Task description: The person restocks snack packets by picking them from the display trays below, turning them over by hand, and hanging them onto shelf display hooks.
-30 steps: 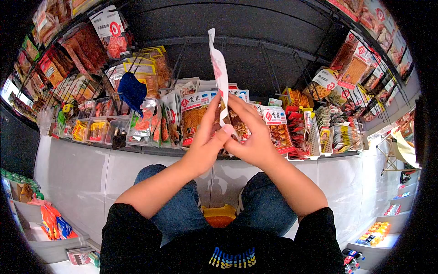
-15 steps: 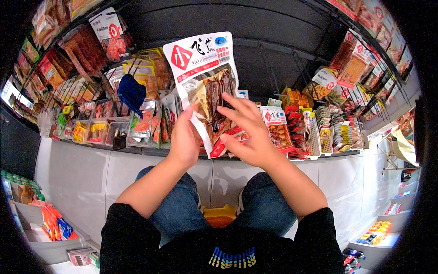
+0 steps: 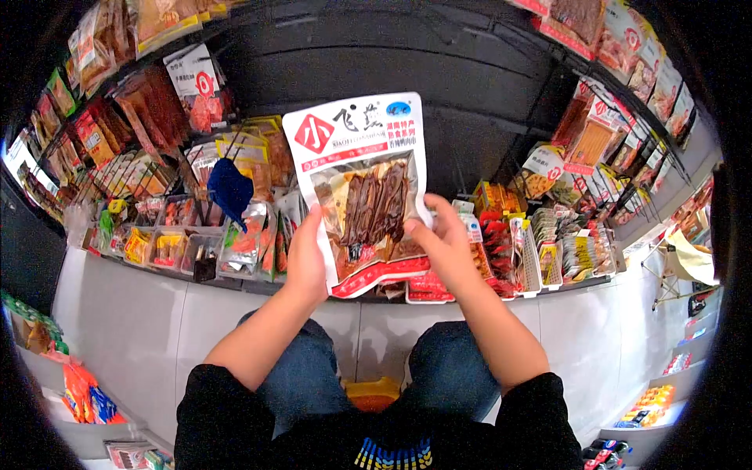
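A vacuum-sealed snack pouch (image 3: 374, 207) with a white printed top and a clear window faces me, held upright between my hands. Dark brown meat strips show through its window. My left hand (image 3: 307, 258) grips the pouch's left edge, with its fingers hidden behind. My right hand (image 3: 445, 239) closes on the right edge, thumb on the front. Below and behind the pouch lie red packets (image 3: 429, 288), partly covered by it.
Small packets fill clear bins (image 3: 168, 247) at left; white baskets (image 3: 540, 254) of packets stand at right. A blue cloth-like item (image 3: 229, 192) hangs left of the pouch. Hanging bags (image 3: 149, 106) line both sides of the rack. Below is a tiled floor (image 3: 227, 313).
My right hand has moved from the pouch's front to its right edge and now grips it. The pouch has turned flatter toward me and sits lower in view.
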